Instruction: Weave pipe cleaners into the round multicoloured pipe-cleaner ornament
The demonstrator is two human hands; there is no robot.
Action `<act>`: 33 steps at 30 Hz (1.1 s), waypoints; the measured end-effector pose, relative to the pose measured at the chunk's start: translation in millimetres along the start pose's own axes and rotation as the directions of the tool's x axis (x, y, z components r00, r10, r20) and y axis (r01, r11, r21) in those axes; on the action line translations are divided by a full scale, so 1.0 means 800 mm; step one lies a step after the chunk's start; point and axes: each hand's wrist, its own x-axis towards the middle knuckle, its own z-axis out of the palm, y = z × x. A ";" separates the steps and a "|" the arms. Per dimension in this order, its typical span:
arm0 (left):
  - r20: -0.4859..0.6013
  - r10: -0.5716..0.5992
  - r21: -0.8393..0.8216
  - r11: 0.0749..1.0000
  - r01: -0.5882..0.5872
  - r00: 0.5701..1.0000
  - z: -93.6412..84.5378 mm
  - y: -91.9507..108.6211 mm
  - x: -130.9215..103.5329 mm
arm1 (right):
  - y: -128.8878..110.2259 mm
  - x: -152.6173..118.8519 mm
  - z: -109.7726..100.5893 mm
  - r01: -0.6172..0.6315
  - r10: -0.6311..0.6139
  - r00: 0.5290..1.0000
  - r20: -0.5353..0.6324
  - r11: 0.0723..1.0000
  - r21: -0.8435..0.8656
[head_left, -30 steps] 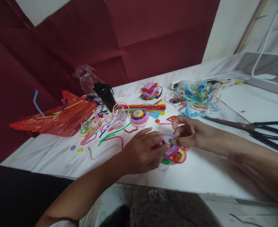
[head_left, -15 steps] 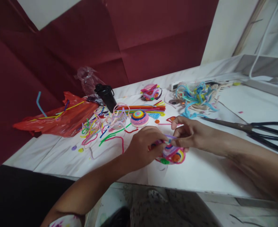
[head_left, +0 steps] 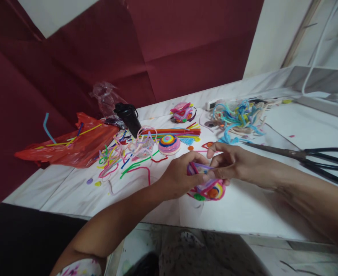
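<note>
Near the table's front edge, both hands hold a colourful craft piece (head_left: 207, 189) made of coiled pink, purple, orange and green strips. My left hand (head_left: 183, 174) grips its left side, with the thumb across the front. The fingers of my right hand (head_left: 224, 165) are bent round the upper right side, and its thumb meets the left thumb on the surface. The fingers cover part of the piece. Behind the hands sits a striped dome (head_left: 169, 145) with coloured rings on top. A similar pink craft piece (head_left: 183, 112) stands farther back.
Large black-handled scissors (head_left: 301, 155) lie right of my right hand. Tangled blue and beige strips (head_left: 240, 117) are behind them. Pipe cleaners (head_left: 174, 132), a black bottle (head_left: 129, 119) and a red plastic bag (head_left: 82, 143) lie at centre and left, with loose strips (head_left: 111, 157) nearby.
My left hand has shifted its fingers back and its thumb down across the piece, uncovering more of the purple and pink top. My right hand has barely moved.
</note>
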 end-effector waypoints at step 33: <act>0.023 0.166 0.018 0.986 -0.166 0.986 0.000 -0.007 0.001 | 0.007 -0.001 -0.018 0.155 -0.155 0.988 0.010 0.981 -0.117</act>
